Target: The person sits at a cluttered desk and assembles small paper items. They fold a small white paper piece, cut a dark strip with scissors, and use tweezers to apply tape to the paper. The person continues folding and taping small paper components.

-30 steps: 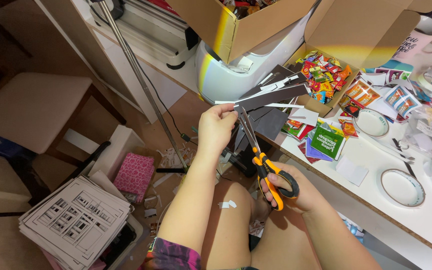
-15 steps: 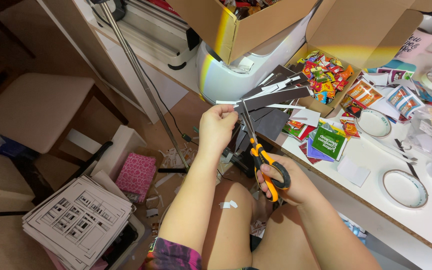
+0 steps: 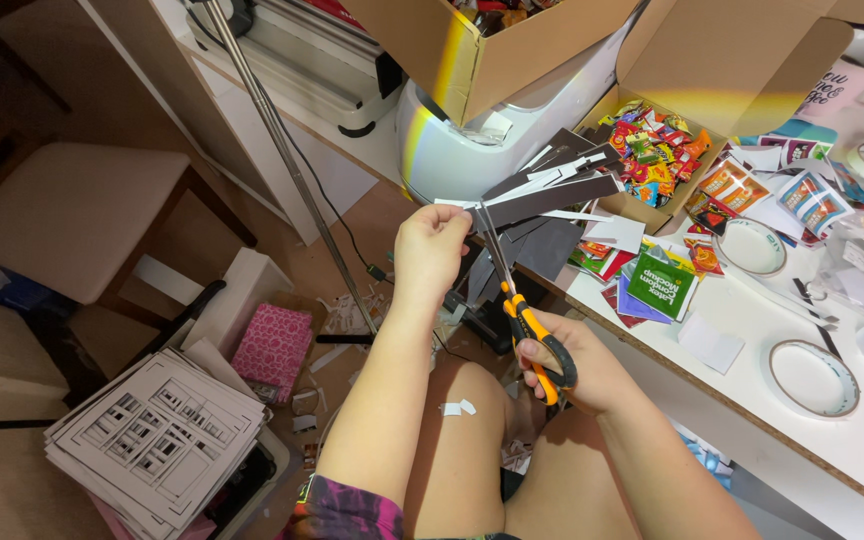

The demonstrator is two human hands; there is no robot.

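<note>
Dark card strip [image 3: 552, 198] pinched by left hand [image 3: 430, 250]; orange scissors [image 3: 524, 322] gripped by right hand [image 3: 577, 372] (blade tips hidden behind the strip, fingers partly obscured)

Warm indoor light falls from above, bright on the white table [image 3: 752, 310] at the right edge, dim over the floor toward the left. A yellowish glare streak crosses the cardboard box [image 3: 472, 50] and white machine [image 3: 452, 150]. Edges bend with wide-angle distortion; focus is fairly sharp.

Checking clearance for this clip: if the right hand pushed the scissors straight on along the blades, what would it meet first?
The dark strip held by the left hand; the scissors in the right hand point into it.
</note>
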